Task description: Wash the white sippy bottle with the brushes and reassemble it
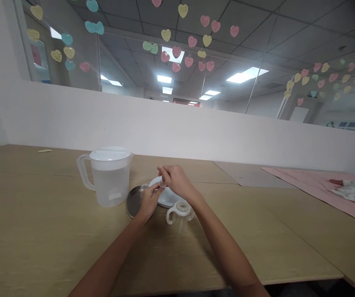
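My left hand (149, 203) and right hand (175, 179) are pinching a small clear piece (162, 185) between their fingertips, the left seemingly steadying it for the right. It is hovering by the pale plate (168, 199), while the two-handled cup (181, 218) is standing open nearer me, probably for easy reach

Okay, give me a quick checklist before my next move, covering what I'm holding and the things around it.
1. Left-hand grip on the small clear round piece: ok, fingertips on it.
2. Right-hand grip secure: cannot tell; fingers partly hidden.
3. Clear two-handled bottle with white handles upright: ok, on the tan wooden table.
4. Bottle's mouth covered: not ok, it is open.
5. Translucent plastic pitcher has its white lid on: ok.
6. Bottle dry inside: cannot tell.
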Motion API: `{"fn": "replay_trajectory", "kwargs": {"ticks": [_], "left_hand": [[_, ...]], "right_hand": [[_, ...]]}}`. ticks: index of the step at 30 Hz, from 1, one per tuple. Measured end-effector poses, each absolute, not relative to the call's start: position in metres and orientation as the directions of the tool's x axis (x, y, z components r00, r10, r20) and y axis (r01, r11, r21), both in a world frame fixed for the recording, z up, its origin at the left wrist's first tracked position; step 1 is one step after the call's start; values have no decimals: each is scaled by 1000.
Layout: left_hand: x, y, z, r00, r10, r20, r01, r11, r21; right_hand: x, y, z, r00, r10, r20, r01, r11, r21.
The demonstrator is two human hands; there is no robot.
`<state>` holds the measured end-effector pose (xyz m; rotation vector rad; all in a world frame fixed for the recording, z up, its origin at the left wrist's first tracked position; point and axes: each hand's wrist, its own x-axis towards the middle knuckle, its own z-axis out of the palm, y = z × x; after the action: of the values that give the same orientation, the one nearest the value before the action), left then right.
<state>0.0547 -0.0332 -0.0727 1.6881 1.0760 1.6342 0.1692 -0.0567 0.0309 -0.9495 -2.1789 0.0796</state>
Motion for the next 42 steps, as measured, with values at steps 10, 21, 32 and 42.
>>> {"fn": "replay_trajectory", "kwargs": {"ticks": [10,21,32,42], "left_hand": [[53,-33,-73,-56,796,603,100,-596,796],[53,-32,-80,0,652,758,488,-662,569],[51,-32,-92,84,744,663,564,-584,584],[58,-36,-95,144,714,685,568,-627,534]], "right_hand": [[167,-36,16,-530,672,518,701,691,-179],[172,-69,37,-430,530,731,711,698,-88],[229,-69,60,180,456,871,584,663,-468],[250,57,-27,-50,991,122,263,131,-956]]}}
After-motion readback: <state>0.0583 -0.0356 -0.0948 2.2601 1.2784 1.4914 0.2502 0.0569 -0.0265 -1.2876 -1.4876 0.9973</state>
